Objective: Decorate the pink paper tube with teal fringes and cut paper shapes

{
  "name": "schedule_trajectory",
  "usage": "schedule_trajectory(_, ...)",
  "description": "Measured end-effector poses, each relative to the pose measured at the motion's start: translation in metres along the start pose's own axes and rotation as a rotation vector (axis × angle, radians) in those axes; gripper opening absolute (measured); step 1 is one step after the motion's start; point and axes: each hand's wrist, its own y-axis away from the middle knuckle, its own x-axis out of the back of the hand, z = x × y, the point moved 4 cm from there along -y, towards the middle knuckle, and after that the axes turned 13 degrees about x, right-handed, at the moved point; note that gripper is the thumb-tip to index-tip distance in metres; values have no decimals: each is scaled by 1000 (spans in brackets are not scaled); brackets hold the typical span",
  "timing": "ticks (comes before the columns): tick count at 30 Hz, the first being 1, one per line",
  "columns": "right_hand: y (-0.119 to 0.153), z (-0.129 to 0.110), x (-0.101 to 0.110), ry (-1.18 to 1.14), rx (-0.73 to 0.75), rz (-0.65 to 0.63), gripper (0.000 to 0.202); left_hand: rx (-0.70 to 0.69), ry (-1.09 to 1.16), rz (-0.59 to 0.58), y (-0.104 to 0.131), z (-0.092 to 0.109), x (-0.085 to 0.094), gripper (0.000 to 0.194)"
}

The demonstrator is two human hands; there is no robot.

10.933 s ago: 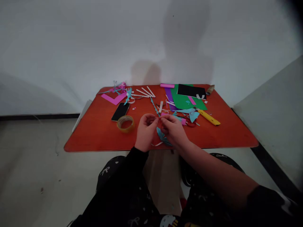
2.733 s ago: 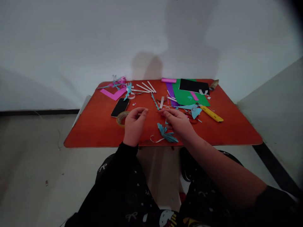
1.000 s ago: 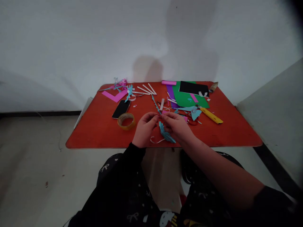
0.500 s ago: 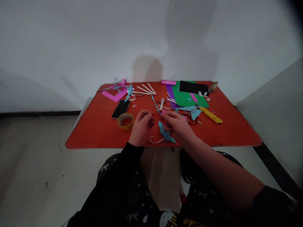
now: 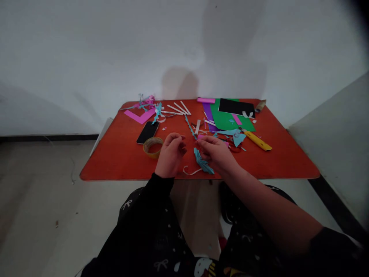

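Over the front middle of the table, my left hand [image 5: 170, 154] is closed with fingertips pinched, just right of a yellow tape roll [image 5: 153, 147]. What it holds, if anything, is too small to see. My right hand [image 5: 216, 153] is also closed in a pinch, a short gap away, above a pleated blue paper piece [image 5: 203, 163]; anything between its fingertips cannot be made out. A thin white paper strip [image 5: 192, 171] curls beside the blue piece. Beyond the hands lies a jagged blue strip [image 5: 189, 126].
On the red table [image 5: 115, 161] lie a phone [image 5: 148, 132], white sticks [image 5: 179, 109], pink paper [image 5: 140, 116], green paper [image 5: 225, 121], a black sheet [image 5: 236, 107] and a yellow cutter [image 5: 257, 140]. Red-handled scissors [image 5: 235, 148] lie partly behind my right hand.
My left hand has shifted slightly left, widening the gap between the hands. My right hand is almost unmoved.
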Motion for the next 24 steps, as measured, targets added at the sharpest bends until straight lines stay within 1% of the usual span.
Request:
schedule_trajectory(6,1,-3,0,16,-6,10,31,-15,-68,31,2,3,0,27)
schedule_trajectory(10,1,-3,1,12,-16,9,33,-5,-76,29,1,1,0,28)
schedule_trajectory(17,0,0,2,7,-11,-18,31,62,-65,-33,-4,-4,1,28)
schedule_trajectory(18,0,0,2,9,-12,-20,31,70,-93,-45,-4,-5,1,28)
schedule_trajectory(20,0,0,2,12,-14,-26,32,60,-216,-62,-4,-6,0,29)
schedule_trajectory(22,0,-1,2,21,-11,-32,33,9,-376,-77,-3,-6,-2,30)
schedule_trajectory(24,-1,-1,3,41,-6,-34,33,-57,-482,-96,-1,-6,-4,29)
